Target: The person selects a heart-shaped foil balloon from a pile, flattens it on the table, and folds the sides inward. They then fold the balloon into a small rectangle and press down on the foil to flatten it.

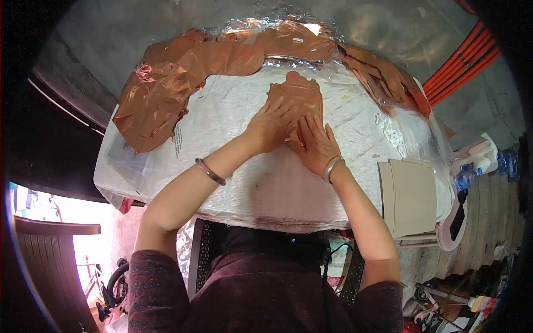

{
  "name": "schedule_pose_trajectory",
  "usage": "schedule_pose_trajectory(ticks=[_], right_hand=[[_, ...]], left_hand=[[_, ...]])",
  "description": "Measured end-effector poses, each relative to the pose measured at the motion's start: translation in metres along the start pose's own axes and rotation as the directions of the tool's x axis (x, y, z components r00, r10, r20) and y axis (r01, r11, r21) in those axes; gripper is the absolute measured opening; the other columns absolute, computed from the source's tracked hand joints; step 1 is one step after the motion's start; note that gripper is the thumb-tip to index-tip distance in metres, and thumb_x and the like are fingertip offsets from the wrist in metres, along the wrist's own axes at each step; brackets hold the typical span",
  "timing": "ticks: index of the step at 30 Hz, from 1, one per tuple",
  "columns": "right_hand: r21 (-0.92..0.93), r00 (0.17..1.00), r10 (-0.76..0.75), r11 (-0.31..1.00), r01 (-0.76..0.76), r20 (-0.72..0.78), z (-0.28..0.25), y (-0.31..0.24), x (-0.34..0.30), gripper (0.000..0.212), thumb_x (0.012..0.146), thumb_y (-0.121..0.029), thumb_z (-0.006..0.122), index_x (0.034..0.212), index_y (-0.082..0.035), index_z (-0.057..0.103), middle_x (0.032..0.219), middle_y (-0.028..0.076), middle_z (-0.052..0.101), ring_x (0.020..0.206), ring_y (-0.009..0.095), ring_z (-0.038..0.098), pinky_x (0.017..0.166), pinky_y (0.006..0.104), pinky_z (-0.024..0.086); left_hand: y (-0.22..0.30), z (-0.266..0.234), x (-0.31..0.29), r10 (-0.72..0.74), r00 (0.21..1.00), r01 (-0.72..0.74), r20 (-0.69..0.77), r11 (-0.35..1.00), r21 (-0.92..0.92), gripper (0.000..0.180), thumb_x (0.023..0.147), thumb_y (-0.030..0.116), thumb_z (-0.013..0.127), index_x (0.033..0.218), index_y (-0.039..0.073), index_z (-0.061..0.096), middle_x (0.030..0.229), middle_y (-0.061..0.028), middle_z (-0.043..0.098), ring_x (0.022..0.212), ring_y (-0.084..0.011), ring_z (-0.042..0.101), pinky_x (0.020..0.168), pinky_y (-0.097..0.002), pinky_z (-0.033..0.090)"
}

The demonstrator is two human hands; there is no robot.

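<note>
A flat, folded brown foil balloon (297,94) lies on the white-covered table in front of me, its rounded tab pointing away. My left hand (272,125) rests palm down on its left and lower part, fingers stretched out. Against its lower right side lies my right hand (318,145), fingers extended and spread, the thumb turned in toward the left hand. The balloon's near end is partly hidden under both hands. Each wrist carries a bangle.
Several flat brown foil balloons (161,100) are piled at the left, with more in clear plastic wrap (300,44) along the back and at the far right (383,77). Beige card sheets (408,197) lie at the right edge. Orange pipes (463,61) stand beyond.
</note>
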State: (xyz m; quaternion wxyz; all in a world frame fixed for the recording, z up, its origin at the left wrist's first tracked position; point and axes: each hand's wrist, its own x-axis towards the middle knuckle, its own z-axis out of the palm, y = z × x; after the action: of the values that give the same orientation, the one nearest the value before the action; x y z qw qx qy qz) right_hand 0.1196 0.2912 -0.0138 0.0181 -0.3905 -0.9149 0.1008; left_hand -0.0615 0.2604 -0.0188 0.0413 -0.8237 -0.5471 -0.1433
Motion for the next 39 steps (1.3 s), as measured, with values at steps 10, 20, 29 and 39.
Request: schedule_pose_trajectory(ticks=[10, 20, 29, 39], right_hand=[[0.011, 0.999, -0.010, 1.000, 0.010, -0.032, 0.002, 0.004, -0.001, 0.073, 0.093, -0.050, 0.043, 0.145, -0.002, 0.024, 0.153, 0.016, 0.019, 0.144, 0.029, 0.014, 0.115, 0.0459, 0.014], [-0.005, 1.000, 0.010, 1.000, -0.010, -0.011, 0.004, 0.004, 0.000, 0.073, 0.095, -0.051, 0.038, 0.147, -0.003, 0.022, 0.155, 0.014, 0.016, 0.145, 0.027, 0.010, 0.115, 0.0455, 0.012], [-0.004, 0.999, -0.004, 1.000, 0.004, -0.054, 0.007, 0.005, -0.001, 0.072, 0.094, -0.051, 0.040, 0.145, -0.003, 0.024, 0.152, 0.016, 0.022, 0.143, 0.028, 0.016, 0.114, 0.0457, 0.015], [0.702, 0.958, 0.101, 0.701, 0.122, -0.268, -0.002, 0.032, 0.007, 0.047, 0.095, -0.027, 0.052, 0.134, -0.001, 0.046, 0.123, 0.014, 0.057, 0.109, 0.022, 0.057, 0.091, 0.0364, 0.046]], left_hand=[[0.002, -0.009, -0.035, -0.429, 0.871, 0.438, 0.238, 0.899, 0.017, 0.070, 0.096, 0.049, 0.036, 0.147, 0.003, 0.023, 0.154, -0.0160, 0.020, 0.143, -0.0325, 0.014, 0.115, -0.0442, 0.016], [-0.025, -0.044, -0.128, -0.400, 0.908, 0.410, 0.122, 0.910, -0.064, 0.052, 0.096, 0.040, 0.045, 0.139, 0.011, 0.043, 0.148, -0.0154, 0.033, 0.139, -0.0345, 0.026, 0.112, -0.0487, 0.022], [-0.017, -0.019, -0.045, -0.181, 0.968, 0.146, -0.173, 0.969, -0.199, 0.042, 0.092, 0.024, 0.054, 0.129, 0.001, 0.051, 0.135, -0.0166, 0.049, 0.130, -0.0329, 0.042, 0.108, -0.0440, 0.032], [-0.024, 0.008, -0.019, -0.358, 0.924, 0.369, 0.133, 0.926, -0.077, 0.070, 0.095, 0.046, 0.043, 0.145, 0.002, 0.025, 0.151, -0.0174, 0.025, 0.141, -0.0318, 0.021, 0.114, -0.0422, 0.021]])
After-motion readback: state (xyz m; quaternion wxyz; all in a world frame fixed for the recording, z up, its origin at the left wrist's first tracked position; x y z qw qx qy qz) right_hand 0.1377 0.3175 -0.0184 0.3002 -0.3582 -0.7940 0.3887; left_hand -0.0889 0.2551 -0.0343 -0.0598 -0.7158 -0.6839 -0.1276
